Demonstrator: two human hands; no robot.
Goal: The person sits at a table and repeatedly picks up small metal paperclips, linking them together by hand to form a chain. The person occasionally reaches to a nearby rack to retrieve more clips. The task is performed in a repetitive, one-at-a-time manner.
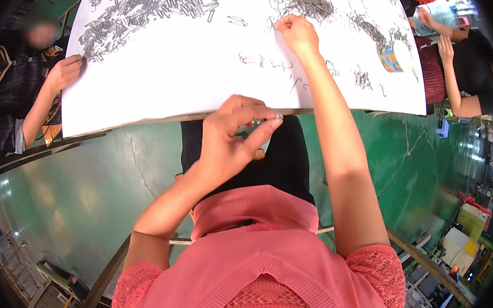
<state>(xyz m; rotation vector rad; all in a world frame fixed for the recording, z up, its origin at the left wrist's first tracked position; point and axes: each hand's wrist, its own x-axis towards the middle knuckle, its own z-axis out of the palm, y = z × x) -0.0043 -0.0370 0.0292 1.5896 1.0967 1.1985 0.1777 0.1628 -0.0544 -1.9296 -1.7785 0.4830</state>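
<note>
My left hand (230, 132) is held over my lap, just off the table's near edge. Its thumb and forefinger pinch a small shiny metal piece (278, 117), mostly hidden by the fingers. My right hand (299, 34) reaches forward over the white tabletop (166, 91), thumb and fingertips closed together beside scattered thin bent wires. What they hold, if anything, is too small to make out. Just beyond that hand lies a heap of dark bent wires (311, 5). A row of loose wire pieces (259, 61) lies nearer to me.
A large pile of oblong metal loops (142, 11) covers the far left of the table. A patterned round tub (395, 57) stands at the right, near more wire heaps (367, 28). Another person's hand (66, 72) rests at the left edge; other people sit at the right.
</note>
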